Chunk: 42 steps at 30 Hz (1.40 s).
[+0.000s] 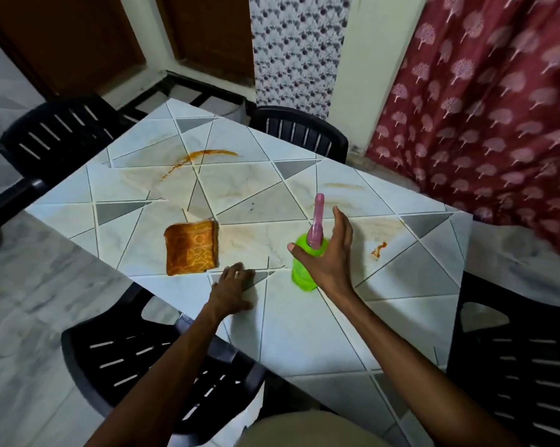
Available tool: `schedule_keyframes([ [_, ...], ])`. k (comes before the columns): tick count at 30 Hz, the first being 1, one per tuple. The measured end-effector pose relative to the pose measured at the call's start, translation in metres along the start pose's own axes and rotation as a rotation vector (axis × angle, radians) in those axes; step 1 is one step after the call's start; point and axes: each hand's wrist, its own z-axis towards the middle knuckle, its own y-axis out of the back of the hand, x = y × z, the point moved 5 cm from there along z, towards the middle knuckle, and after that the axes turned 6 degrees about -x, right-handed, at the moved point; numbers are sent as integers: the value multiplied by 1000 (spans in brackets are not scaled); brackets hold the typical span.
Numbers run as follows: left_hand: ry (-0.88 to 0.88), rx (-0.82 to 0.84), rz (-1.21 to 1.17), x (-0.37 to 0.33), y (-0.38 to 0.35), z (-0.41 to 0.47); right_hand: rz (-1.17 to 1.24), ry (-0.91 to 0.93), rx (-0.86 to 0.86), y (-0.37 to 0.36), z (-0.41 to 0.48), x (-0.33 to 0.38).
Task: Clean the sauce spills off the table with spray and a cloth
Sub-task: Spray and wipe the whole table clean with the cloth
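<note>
My right hand: My right hand is up by the green plastic spray bottle with the pink top. My fingers are straight and spread wide, not curled. My thumb is in front of the bottle and my other fingers are behind it. I cannot tell if my hand touches it.
My left hand: My left hand lies flat on the table, palm down, fingers stretched out. It holds nothing. It is just beside the near corner of the cloth, not on it.
Spray bottle: It stands upright on the table, to the right of the cloth. Its pink top points up.
Cloth: The orange folded cloth with a pattern lies flat on the table, left of the bottle and apart from it.
Sauce: A long orange streak curves across the far side of the table. A small red-orange blob sits to the right of the bottle. A pale smear is farther back.
Table: The table with white and grey triangle shapes has all these things on it.
Chairs: A black plastic chair with slits stands at my left, and another black chair at my right. Two more stand at the far side.
Curtain: A dark red curtain with pink tree shapes hangs on the right, behind the table.
</note>
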Motion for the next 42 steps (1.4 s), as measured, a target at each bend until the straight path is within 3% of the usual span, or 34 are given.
schedule_keyframes([
  [7,37,-19,-64,-10,10,0,87,224,77,-12,37,37],
  [11,95,9,-31,-15,9,-1,128,284,-77,6,38,32],
  [13,100,38,74,-26,10,1,183,217,-110,19,38,24],
  [17,3,-100,137,-66,32,29,253,16,-96,42,43,9],
  [22,-257,-26,65,-152,35,90,102,-370,-134,72,61,-40],
  [25,-320,1,35,-198,26,116,23,-515,-205,94,67,-75],
  [31,-476,-52,139,-232,17,163,-71,-681,-333,145,75,-128],
  [36,-485,4,167,-235,9,189,270,-816,-446,173,88,-166],
  [39,-527,110,248,-238,0,202,336,-843,-516,187,101,-167],
  [42,-504,112,246,-243,-4,207,335,-860,-584,196,107,-171],
])
